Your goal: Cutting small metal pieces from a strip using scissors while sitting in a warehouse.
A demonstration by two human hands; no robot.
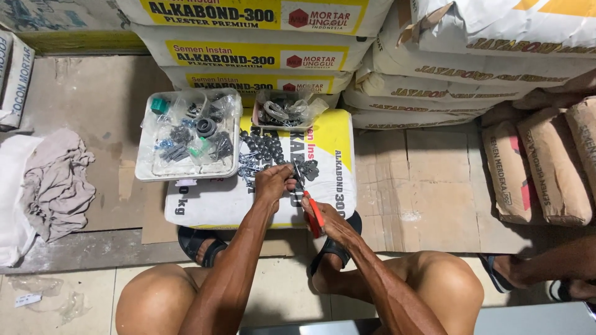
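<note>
Tray holds bagged, seemingly plastic fittings.

Ahead of my hands the heap of small metal parts and the white tray of bagged fittings block the way, with stacked sacks walling off the back. To the right, bare cardboard lies open; left, a rag sits well apart.
</note>
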